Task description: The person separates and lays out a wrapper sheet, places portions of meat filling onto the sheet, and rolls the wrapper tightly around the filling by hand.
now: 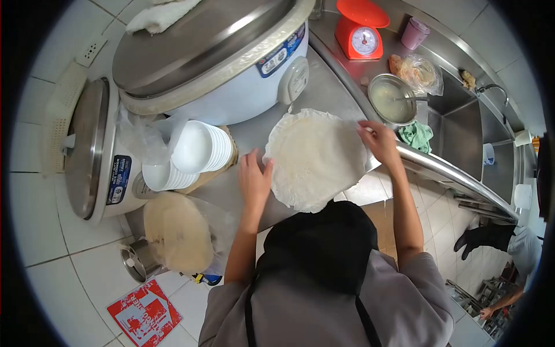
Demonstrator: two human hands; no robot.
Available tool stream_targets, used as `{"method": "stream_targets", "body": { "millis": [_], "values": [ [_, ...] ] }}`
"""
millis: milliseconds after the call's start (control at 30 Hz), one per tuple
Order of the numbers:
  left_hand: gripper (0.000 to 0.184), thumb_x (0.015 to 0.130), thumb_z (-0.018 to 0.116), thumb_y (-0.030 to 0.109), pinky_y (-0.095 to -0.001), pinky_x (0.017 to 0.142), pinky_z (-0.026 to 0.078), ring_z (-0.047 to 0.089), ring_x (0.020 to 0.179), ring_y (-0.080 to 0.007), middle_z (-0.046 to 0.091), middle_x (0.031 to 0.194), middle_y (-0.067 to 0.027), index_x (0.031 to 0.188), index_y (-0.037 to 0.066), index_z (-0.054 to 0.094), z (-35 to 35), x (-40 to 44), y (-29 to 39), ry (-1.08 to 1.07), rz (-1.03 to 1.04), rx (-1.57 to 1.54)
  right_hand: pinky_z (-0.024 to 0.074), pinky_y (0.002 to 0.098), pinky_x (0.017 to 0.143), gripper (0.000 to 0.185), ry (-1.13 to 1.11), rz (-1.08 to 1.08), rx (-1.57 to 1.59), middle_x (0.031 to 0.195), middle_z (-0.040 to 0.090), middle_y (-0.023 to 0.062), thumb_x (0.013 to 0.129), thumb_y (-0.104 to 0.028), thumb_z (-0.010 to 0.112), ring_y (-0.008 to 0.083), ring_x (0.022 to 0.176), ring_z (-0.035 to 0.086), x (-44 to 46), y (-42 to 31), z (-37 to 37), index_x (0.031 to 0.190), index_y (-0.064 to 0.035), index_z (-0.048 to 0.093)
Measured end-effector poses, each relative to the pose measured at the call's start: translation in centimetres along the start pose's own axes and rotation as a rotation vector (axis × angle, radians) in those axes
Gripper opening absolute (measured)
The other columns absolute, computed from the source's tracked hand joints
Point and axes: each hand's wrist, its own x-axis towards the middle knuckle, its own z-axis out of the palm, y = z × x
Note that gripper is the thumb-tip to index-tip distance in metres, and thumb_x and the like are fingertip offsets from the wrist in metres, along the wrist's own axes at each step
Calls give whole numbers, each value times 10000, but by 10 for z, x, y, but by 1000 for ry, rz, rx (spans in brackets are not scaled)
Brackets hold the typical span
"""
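A large, thin, round, pale wrapper sheet (318,159) with a ragged, wrinkled edge is spread in front of me, over the steel counter and its near edge. On its right side, my right hand (378,141) pinches the rim between thumb and fingers. My left hand (254,179) is at the left rim with thumb and fingers apart, the thumb touching or very near the edge. Below and left of that hand, a similar round beige stack (176,231) lies with clear plastic around it.
Stacked white bowls (199,147) stand left, beside a big lidded rice cooker (231,87) and a second cooker (92,156). To the right are a red scale (358,40), a metal bowl of whitish liquid (392,101), a green cloth (416,136) and sinks (454,124). Another person (526,254) is far right.
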Motion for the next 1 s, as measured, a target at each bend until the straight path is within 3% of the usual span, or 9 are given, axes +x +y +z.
{"method": "stream_targets", "body": {
  "millis": [67,100,267,367,400,700,800,867,1000],
  "values": [
    [193,788,671,199,-386,672,458,573,697,-290,570,751,-89,909,54,631,14,10,-20,-8,23,90,456,366,645,290,-85,-134,-204,801,609,124,772,-211,699,242,691,568,28,-3,29,988,-21,668],
    [183,793,667,193,-377,652,458,573,679,-277,573,743,-91,893,45,625,16,11,-20,-61,-32,34,456,374,673,238,-13,-199,-224,778,596,116,754,-186,706,271,727,568,35,0,48,914,-15,665],
    [171,830,643,170,-319,592,458,579,620,-205,611,720,-102,873,8,605,26,21,-16,-196,-277,-330,478,387,720,139,-52,-235,-150,827,633,101,750,-154,675,289,836,594,51,10,50,806,-37,626],
    [180,846,638,170,-293,610,461,590,639,-166,641,730,-110,879,-2,599,38,29,-3,-105,-262,-282,485,406,680,104,-136,-81,-26,786,655,113,754,-119,658,306,764,626,66,14,32,816,-42,627],
    [173,861,632,129,-232,622,447,543,659,-86,621,746,-56,905,-32,587,47,32,-5,-114,-265,-339,486,421,653,99,-117,-125,-28,757,661,127,761,-113,650,324,718,637,72,16,30,818,-38,620],
    [180,841,636,117,-267,614,461,575,639,-140,645,754,-94,948,-26,609,65,49,3,-157,-269,-409,492,373,678,229,-174,-264,-63,816,660,168,774,-97,644,311,746,639,105,38,20,986,-11,646],
    [176,834,645,107,-265,619,459,575,654,-134,646,749,-93,936,-33,612,32,48,40,-131,-260,-384,487,340,680,169,-251,-156,73,832,657,142,797,-86,637,259,747,637,98,6,-11,948,-11,655],
    [143,838,637,87,-261,639,462,584,701,-136,649,781,-94,918,-30,617,1,48,79,-45,-261,-398,479,318,695,139,-148,-239,119,838,650,116,807,-74,634,221,764,623,90,-30,-44,927,-6,651],
    [99,806,621,4,-273,701,475,606,803,-174,649,879,-95,904,2,636,-57,41,126,291,72,-306,457,297,774,100,48,-460,161,871,638,83,794,-28,638,201,840,597,67,-79,-92,893,-16,642]
  ]
}}
